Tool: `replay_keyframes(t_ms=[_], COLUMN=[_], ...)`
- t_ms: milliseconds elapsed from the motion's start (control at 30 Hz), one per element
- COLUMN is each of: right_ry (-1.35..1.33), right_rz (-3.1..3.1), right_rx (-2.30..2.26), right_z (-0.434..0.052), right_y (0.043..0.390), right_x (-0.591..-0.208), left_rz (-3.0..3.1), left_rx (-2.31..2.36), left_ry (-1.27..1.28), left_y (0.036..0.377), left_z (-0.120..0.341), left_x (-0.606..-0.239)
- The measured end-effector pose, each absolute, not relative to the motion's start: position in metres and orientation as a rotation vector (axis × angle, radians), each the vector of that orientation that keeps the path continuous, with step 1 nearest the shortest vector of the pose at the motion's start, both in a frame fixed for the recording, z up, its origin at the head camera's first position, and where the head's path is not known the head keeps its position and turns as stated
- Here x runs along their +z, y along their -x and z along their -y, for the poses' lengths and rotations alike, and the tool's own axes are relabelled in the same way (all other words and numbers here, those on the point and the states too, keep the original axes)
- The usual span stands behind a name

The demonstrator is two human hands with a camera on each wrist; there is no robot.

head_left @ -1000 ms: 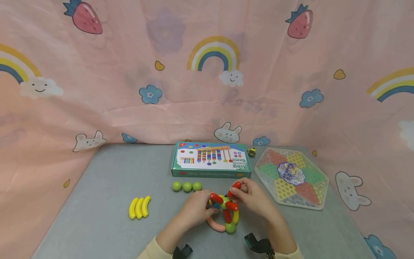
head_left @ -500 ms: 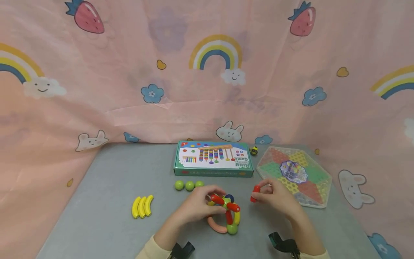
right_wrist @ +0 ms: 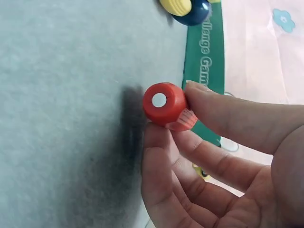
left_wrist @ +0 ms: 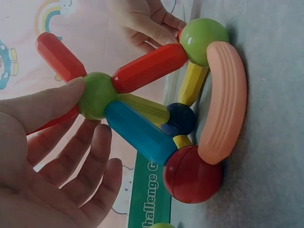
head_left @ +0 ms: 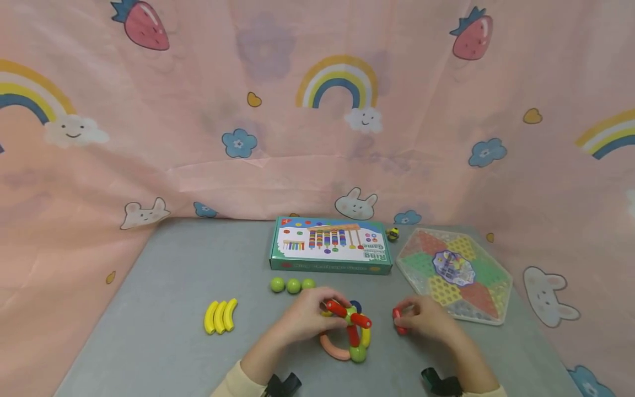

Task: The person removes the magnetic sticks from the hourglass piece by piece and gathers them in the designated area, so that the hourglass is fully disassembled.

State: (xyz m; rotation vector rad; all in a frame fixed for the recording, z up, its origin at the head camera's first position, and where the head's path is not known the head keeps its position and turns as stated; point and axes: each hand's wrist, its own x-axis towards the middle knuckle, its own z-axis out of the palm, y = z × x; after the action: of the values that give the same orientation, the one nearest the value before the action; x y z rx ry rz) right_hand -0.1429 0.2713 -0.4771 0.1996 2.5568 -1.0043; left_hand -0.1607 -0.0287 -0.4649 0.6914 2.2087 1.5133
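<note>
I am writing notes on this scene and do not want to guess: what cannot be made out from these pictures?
Red ball: head view, hidden behind the left hand.
Far end of the red stick in the right hand: right wrist view, hidden behind its near end.
Print on the scalloped label: head view, too small and blurred.
Green ball at the bottom edge: left wrist view, mostly cut off there.

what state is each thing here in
Stick-and-ball frame, joined together, held near its top by the left fingers
Red stick, apart from the frame, pinched by the right fingers
Three green balls, loose, in a row
Three yellow curved sticks, loose, side by side
Game box, shut, lying flat
Hexagonal board, lying flat
Bee toy, beside the box; pose unclear
</note>
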Motion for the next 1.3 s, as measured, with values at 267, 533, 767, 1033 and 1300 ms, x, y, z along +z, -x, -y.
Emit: replay_keyframes(t_ms=[267,533,767,1033,1300], right_ry=[-0.257,0.143,0.693,0.872,0.681], right_rz=[-2.587,-2.669,-2.534,-2.625,-2.595], right_rx=[-0.944,-1.176,-1.373,-1.516,-1.490], right_z=[-0.267,-0.255,-0.228,-0.210,-0.208], right_y=[0.137,0.128,0.112,0.111,0.108], right_x=[-0.479,-0.447,-0.441,-0.454,-0.448], left_rz=[-2.232,-2.228,-2.226,-2.249,-2.236], left_rx=[1.499,1.500,1.508,1.506,1.494], left_ry=[-0.697,-0.687,-0.705,-0.708,-0.677], left_y=[0.162,0.161,0.162,0.162,0.161], left_z=[0.025,0.025,0.025,0.025,0.025], left_x=[-0.468,-0.467,-0.471,-0.473,-0.471])
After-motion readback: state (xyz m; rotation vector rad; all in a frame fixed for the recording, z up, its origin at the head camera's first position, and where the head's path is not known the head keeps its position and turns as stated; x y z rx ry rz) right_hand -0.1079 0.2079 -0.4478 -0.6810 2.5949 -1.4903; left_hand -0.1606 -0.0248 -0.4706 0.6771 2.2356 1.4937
